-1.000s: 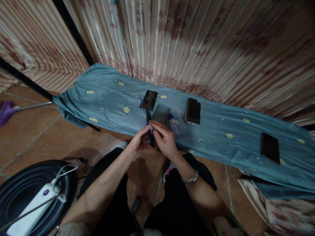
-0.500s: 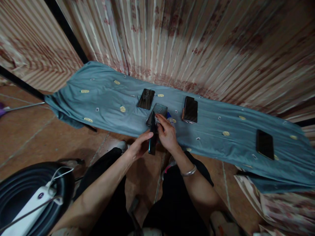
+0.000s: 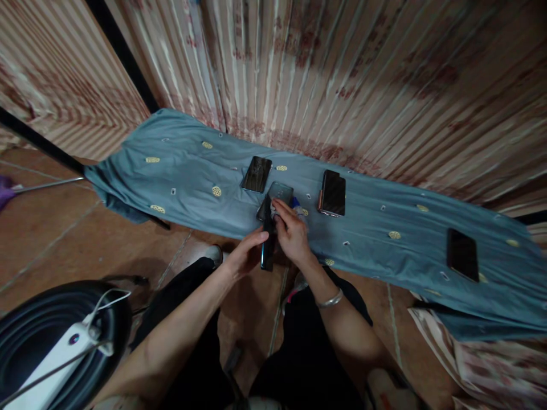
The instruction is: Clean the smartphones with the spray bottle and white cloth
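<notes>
My left hand (image 3: 248, 250) is closed round the lower part of a dark phone (image 3: 267, 245), which stands nearly edge-on with a bluish edge. Against the phone's upper right side, the fingers of my right hand (image 3: 293, 230) pinch a small crumpled pale cloth (image 3: 274, 210), mostly hidden by the fingers. Just behind the phone lies a grey phone or clear case (image 3: 282, 192) on the blue cloth cover (image 3: 192, 176). A small clear item with a blue part (image 3: 295, 202) is partly hidden behind my right hand.
A dark phone (image 3: 257, 174) lies behind to the left. Stacked phones (image 3: 333, 193) are to the right, and another phone (image 3: 462, 254) is far right. A pleated curtain (image 3: 273, 74) hangs behind. At lower left are a coiled black hose (image 3: 115, 319) and white power strip (image 3: 55, 364).
The whole view has shifted slightly. Both hands keep hold of the phone and cloth in nearly the same pose, the phone turned a little more edge-on.
</notes>
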A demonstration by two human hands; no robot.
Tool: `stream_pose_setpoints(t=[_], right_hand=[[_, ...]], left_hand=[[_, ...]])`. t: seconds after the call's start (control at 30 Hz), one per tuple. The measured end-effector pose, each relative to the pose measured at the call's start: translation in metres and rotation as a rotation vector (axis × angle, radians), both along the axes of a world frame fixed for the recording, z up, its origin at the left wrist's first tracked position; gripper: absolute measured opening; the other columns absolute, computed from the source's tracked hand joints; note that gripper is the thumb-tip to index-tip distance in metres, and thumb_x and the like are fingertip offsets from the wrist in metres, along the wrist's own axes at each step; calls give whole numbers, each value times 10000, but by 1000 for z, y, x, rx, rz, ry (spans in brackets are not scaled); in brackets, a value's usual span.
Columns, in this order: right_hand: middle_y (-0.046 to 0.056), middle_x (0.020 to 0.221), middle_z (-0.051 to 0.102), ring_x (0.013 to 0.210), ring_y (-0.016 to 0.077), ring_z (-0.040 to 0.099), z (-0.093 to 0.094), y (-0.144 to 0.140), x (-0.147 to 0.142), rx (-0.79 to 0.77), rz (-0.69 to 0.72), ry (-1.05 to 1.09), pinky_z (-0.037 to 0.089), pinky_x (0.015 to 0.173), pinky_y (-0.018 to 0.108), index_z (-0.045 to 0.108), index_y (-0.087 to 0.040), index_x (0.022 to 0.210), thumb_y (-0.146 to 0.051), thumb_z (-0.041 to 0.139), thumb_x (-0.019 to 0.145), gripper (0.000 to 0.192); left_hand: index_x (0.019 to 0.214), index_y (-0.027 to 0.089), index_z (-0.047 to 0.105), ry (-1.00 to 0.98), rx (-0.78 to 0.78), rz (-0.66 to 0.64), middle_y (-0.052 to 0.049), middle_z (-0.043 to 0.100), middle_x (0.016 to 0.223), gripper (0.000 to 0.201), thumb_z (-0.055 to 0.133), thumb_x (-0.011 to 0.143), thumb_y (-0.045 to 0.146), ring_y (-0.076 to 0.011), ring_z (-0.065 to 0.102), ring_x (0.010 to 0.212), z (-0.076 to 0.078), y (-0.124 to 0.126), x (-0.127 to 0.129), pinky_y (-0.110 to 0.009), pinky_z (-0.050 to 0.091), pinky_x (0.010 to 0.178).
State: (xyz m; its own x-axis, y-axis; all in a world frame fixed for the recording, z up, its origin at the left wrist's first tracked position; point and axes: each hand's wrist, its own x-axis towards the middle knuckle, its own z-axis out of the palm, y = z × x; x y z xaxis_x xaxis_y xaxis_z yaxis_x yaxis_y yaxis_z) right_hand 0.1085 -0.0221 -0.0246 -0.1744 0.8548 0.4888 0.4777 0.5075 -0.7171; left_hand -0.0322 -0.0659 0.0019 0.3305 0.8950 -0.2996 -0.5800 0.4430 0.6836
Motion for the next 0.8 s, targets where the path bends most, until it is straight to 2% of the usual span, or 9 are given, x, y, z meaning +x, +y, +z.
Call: stream_pose_setpoints(t=[0.13, 0.27, 0.4, 0.53, 0.8], right_hand=[[91, 1387, 630, 1294, 206, 590, -11, 3, -1, -82, -8, -11, 466, 1127, 402, 618, -199, 1332, -170, 414, 936, 446], [66, 1341, 667, 1267, 189, 612, -12, 3, 2, -90, -42, 27, 469, 1124, 386, 649, -218, 1291, -166, 428, 921, 433], [56, 1344, 666, 1273, 188, 608, -6, 3, 6, -76, -69, 50, 451, 1140, 396, 658, -238, 1280, -182, 446, 930, 413], [57, 1379, 641, 1314, 195, 573, 4, 2, 9, -43, -82, 54, 413, 1171, 422, 640, -245, 1309, -209, 449, 950, 408], [24, 1423, 604, 1347, 185, 536, 21, -4, 15, 55, -55, 19, 408, 1177, 423, 631, -285, 1318, -192, 396, 975, 426]], left_hand=[[806, 154, 726, 27, 15, 39, -22, 692, 727, 392, 863, 542, 409, -151, 594, 680, 7, 4, -5, -271, 448, 692], [826, 155, 725, 16, 55, 22, -16, 693, 749, 396, 856, 555, 412, -139, 598, 690, 8, 6, -1, -251, 451, 699], [838, 154, 723, 26, 87, -5, -26, 693, 757, 389, 845, 583, 421, -150, 600, 710, 4, 6, 4, -260, 439, 704], [966, 154, 741, 32, 84, -34, -33, 697, 778, 462, 846, 596, 409, -166, 596, 740, -1, 4, 9, -276, 412, 709], [1004, 128, 750, 93, 0, -60, 0, 648, 706, 579, 910, 516, 395, -117, 534, 668, -7, 3, 12, -249, 387, 663]])
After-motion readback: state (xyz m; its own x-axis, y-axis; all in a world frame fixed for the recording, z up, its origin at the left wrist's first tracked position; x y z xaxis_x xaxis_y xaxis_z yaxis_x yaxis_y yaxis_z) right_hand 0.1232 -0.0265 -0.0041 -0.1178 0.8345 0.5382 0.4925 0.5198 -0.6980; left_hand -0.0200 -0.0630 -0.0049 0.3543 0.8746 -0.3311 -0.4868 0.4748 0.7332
